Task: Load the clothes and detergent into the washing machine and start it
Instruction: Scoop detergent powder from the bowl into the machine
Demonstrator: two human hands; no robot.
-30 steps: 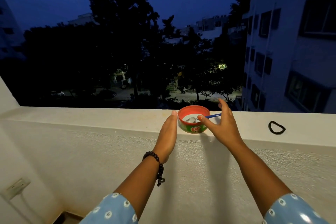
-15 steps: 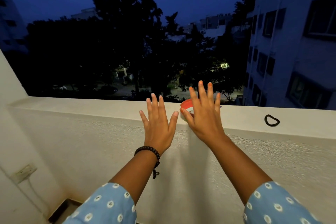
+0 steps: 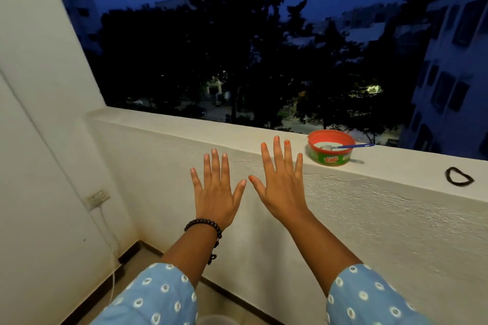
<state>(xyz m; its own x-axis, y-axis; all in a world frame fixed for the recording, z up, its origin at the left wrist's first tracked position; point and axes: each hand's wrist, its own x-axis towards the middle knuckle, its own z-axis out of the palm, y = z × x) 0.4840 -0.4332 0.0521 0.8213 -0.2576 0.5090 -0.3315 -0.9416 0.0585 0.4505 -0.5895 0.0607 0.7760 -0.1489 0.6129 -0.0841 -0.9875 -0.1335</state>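
Hovering side by side before the textured white balcony parapet wall (image 3: 369,232), backs toward the camera: left hand (image 3: 215,194) and right hand (image 3: 284,190), both with fingers straight and spread wide, holding nothing, thumbs nearly meeting but apart. Wrapped around the left wrist, a dark beaded bracelet (image 3: 204,225); covering both forearms near the bottom edge, light blue sleeves with white ring dots (image 3: 158,295). Resting on the flat top ledge of the parapet, to the right of the right hand and apart from it: a round red-rimmed green detergent tub (image 3: 330,148) with white powder inside and a blue-handled scoop (image 3: 348,145) lying in it, handle poking out over the tub's right rim. Lying farther right along the same ledge, near the front edge, well apart from the tub: a black elastic hair tie (image 3: 459,177). Mounted on the white side wall at left, a white wall socket (image 3: 98,199) with a cord hanging down. Beyond the ledge, dark trees and apartment buildings under a deep blue dusk sky.
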